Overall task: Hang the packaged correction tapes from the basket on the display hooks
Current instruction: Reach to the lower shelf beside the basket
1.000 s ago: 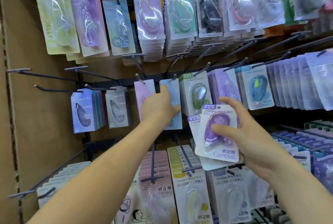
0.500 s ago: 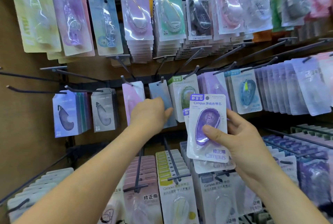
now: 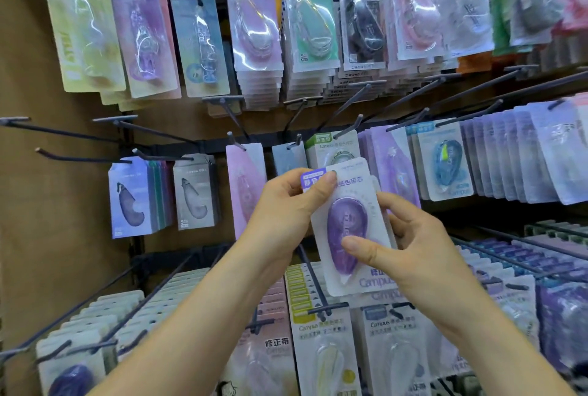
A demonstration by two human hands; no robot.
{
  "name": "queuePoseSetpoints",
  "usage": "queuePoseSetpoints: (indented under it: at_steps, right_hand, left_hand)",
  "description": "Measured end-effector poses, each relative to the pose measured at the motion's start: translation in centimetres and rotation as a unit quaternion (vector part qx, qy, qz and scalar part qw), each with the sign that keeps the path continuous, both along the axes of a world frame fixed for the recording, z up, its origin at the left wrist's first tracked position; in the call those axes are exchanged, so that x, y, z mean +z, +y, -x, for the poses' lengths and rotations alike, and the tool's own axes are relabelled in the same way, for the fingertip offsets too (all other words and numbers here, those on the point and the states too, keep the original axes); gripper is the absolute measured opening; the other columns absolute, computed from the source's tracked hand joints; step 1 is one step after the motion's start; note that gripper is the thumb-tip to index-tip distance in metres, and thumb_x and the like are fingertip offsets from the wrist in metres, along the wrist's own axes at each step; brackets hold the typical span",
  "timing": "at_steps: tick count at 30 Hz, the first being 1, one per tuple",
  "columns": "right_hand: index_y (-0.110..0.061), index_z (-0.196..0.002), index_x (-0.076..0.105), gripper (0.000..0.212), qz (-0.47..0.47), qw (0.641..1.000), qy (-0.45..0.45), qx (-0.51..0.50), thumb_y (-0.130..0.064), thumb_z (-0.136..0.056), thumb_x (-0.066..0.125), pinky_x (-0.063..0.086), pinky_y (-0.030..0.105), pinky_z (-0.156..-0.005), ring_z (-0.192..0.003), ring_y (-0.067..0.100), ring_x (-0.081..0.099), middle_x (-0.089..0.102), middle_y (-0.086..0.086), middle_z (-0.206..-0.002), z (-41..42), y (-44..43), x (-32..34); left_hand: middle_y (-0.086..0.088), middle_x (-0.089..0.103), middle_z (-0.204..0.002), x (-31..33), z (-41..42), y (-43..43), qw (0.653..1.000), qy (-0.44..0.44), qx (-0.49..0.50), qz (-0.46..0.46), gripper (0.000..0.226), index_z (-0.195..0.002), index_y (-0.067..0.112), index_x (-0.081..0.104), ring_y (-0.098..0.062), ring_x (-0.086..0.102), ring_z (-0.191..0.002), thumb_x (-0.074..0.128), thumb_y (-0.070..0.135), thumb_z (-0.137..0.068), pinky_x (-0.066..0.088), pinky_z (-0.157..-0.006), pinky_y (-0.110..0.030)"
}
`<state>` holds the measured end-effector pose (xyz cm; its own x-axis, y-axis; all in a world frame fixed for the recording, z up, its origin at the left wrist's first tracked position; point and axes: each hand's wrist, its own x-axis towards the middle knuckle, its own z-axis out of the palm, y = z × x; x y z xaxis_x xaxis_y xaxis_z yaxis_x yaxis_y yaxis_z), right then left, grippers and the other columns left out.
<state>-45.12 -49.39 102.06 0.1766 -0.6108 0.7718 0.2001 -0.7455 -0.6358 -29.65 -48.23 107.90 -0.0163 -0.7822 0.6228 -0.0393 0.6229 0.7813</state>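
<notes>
Left hand (image 3: 280,204) pinches the top left corner of a purple correction tape pack (image 3: 346,220), thumb on its front. Right hand (image 3: 413,252) grips its lower right edge, thumb across the bubble. Pack stands upright between them, in front of the hanging packs (image 3: 445,166).

the pack (image 3: 349,227) sits between both hands, before the hooked display (image 3: 350,128).

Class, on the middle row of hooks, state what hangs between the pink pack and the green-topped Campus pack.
In the head view, a grey-blue pack hangs there, its lower part hidden behind the left hand.
</notes>
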Motion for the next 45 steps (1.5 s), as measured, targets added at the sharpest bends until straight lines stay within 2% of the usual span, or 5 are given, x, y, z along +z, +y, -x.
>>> queuePoseSetpoints:
  at_steps: [9,17,24,35,45]
  right_hand:
    - [-0.019,-0.107,0.075,0.032,-0.039,0.996,0.074,0.025,-0.015,-0.075,0.073,0.058,0.026,-0.085,-0.098,0.015,0.073,0.077,-0.002,-0.102,1.5,0.3,0.4]
    - [-0.030,-0.086,0.077,0.017,0.038,0.992,-0.061,-0.108,-0.014,-0.083,0.073,0.048,0.006,-0.073,-0.080,-0.002,0.068,0.077,-0.013,-0.083,0.3,1.4,1.3]
    - [-0.030,-0.128,0.057,0.063,-0.038,0.981,-0.152,0.115,-0.007,-0.071,0.068,0.058,0.027,-0.065,-0.087,0.017,0.071,0.074,0.006,-0.111,0.3,2.3,1.9]
    - [-0.007,-0.129,0.054,0.051,-0.151,0.902,-0.364,0.178,-0.005,-0.079,0.065,0.059,0.026,-0.063,-0.085,0.016,0.070,0.069,0.013,-0.112,-5.3,3.3,1.0]
    - [-0.017,-0.122,0.047,0.060,-0.128,0.922,-0.365,0.023,-0.012,-0.069,0.075,0.055,0.055,-0.090,-0.107,0.035,0.068,0.074,0.006,-0.106,-2.8,4.4,-0.4]
  left_hand:
    - [-0.002,0.075,-0.080,0.1,-0.6,1.6,0.994,0.113,0.000,-0.007,0.010,-0.096,0.013,0.070,-0.013,0.071,-0.068,0.061,0.018,-0.095,0.056,-0.055,-0.027]
    - [0.002,0.071,-0.078,0.8,-3.9,3.2,0.979,0.149,0.115,0.084,0.013,-0.092,0.022,0.067,-0.009,0.068,-0.067,0.057,0.017,-0.099,0.052,-0.052,-0.026]
    - [0.010,0.071,-0.084,-0.2,-7.1,4.5,0.931,-0.134,0.287,0.183,0.038,-0.076,0.029,0.073,-0.002,0.064,-0.078,0.058,-0.002,-0.092,0.046,-0.071,-0.013]
    - [-0.009,0.077,-0.087,-2.9,-3.7,6.6,0.995,-0.005,0.094,0.019,0.034,-0.082,0.020,0.081,-0.028,0.074,-0.088,0.060,-0.004,-0.090,0.058,-0.084,-0.043]
    - [-0.002,0.077,-0.077,-3.5,-2.5,6.6,0.994,0.015,0.112,0.011,0.010,-0.074,0.017,0.080,-0.018,0.074,-0.076,0.075,0.020,-0.082,0.058,-0.066,-0.027]
